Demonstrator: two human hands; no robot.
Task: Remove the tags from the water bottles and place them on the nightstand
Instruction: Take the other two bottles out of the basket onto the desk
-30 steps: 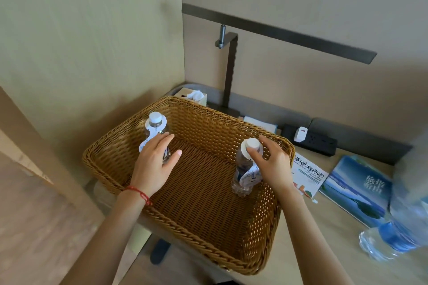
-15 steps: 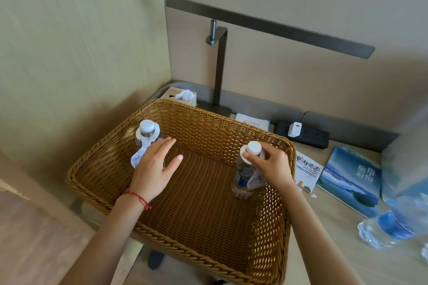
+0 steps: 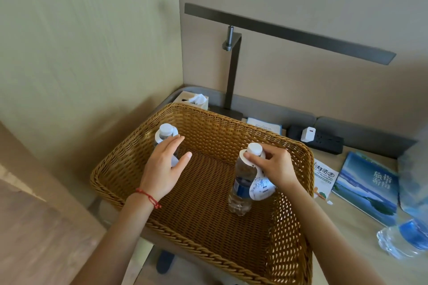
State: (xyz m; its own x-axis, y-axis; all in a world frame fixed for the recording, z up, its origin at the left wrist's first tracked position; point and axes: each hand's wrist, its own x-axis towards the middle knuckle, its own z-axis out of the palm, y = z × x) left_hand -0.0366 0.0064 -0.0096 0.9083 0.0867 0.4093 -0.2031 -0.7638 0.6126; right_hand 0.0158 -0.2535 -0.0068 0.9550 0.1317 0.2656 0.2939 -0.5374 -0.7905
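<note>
Two clear water bottles with white caps stand inside a brown wicker basket (image 3: 129,164). The left bottle (image 3: 165,132) is at the basket's far left corner with a white tag round its neck. My left hand (image 3: 162,169) reaches to its side with straight fingers, covering most of the bottle. The right bottle (image 3: 242,183) stands near the basket's right wall. A white paper tag (image 3: 260,186) hangs from its neck. My right hand (image 3: 274,166) pinches that tag just below the cap.
The basket sits on a light wooden nightstand (image 3: 347,233) in a wall corner. Behind it are a tissue box (image 3: 192,99), a dark lamp post (image 3: 232,71) and a power strip (image 3: 319,140). Leaflets (image 3: 366,185) and more bottles (image 3: 407,236) lie at the right.
My right hand has closed on the tag at the right bottle's neck, and the tag now hangs out to the right. My left hand stays beside the left bottle.
</note>
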